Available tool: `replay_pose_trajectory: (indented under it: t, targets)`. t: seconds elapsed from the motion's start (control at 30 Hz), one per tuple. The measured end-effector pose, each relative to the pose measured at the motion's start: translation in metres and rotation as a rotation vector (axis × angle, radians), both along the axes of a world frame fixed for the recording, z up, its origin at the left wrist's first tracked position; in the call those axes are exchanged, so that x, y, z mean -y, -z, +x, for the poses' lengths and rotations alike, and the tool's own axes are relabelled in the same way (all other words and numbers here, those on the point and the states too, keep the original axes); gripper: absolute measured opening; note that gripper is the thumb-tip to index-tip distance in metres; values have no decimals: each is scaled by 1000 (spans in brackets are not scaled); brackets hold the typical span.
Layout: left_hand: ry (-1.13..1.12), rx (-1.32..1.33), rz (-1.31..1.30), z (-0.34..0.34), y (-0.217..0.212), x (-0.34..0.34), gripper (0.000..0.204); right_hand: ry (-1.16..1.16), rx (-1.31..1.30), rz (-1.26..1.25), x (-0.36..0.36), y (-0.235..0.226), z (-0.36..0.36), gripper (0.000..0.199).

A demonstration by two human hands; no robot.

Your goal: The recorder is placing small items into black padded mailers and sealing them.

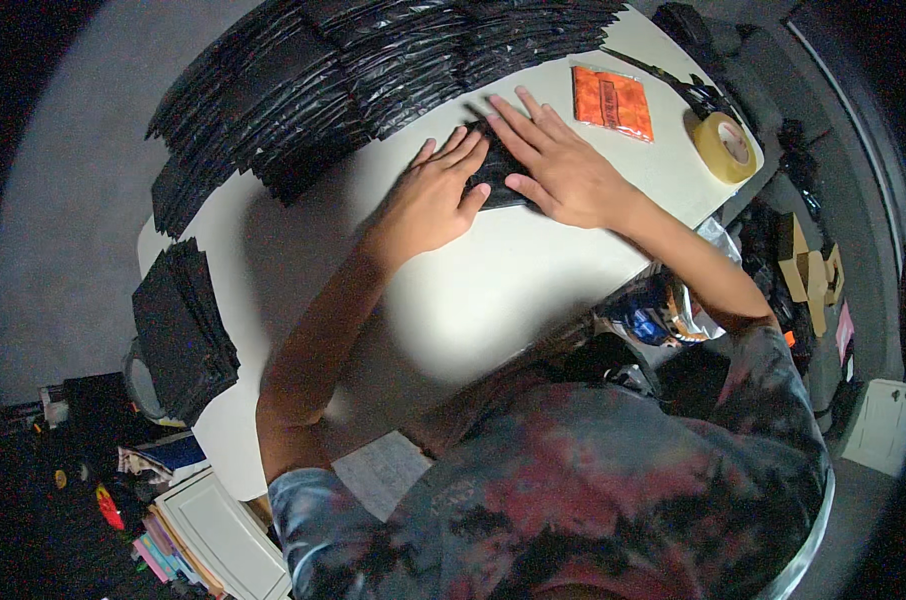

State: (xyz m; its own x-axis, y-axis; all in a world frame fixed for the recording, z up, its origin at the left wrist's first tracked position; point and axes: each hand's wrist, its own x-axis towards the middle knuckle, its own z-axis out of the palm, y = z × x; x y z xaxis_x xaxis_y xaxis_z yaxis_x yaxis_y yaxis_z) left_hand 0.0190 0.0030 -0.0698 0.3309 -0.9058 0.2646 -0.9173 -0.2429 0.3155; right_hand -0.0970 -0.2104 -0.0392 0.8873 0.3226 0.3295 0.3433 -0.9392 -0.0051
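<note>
A black plastic packet [500, 180] lies flat on the white table [453, 300], mostly covered by my hands. My left hand [433, 195] rests over its left side, palm down, the fingers stretched out and the thumb apart. Across its right side lies my right hand [563, 165], fingers spread and pointing away from me. Neither hand grips anything. Just beyond them, long overlapping rows of black plastic packets [373, 70] line the far edge of the table.
An orange packet in clear wrap [613, 103] and a roll of yellowish tape [725, 148] lie at the far right. More black packets [183, 330] are stacked on the table's left end. Open cardboard [811, 270] and a white drawer unit [223, 535] stand off the table.
</note>
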Motion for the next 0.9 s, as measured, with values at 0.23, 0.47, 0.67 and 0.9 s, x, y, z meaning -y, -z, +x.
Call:
replay_pose_trajectory:
  t: [0.23,0.47,0.67,0.9]
  targets:
    - [-4,72,24,-2,-5,-2,62,-19,-168,-51,10,16,14,71]
    - [-16,130,44,-4,-3,-4,61,-22,-168,-60,5,16,14,71]
    - [22,205,-51,1,3,-2,58,-24,-147,-11,7,18,11,69]
    - [2,156,-49,1,-2,2,50,-25,-130,-6,9,22,14,69]
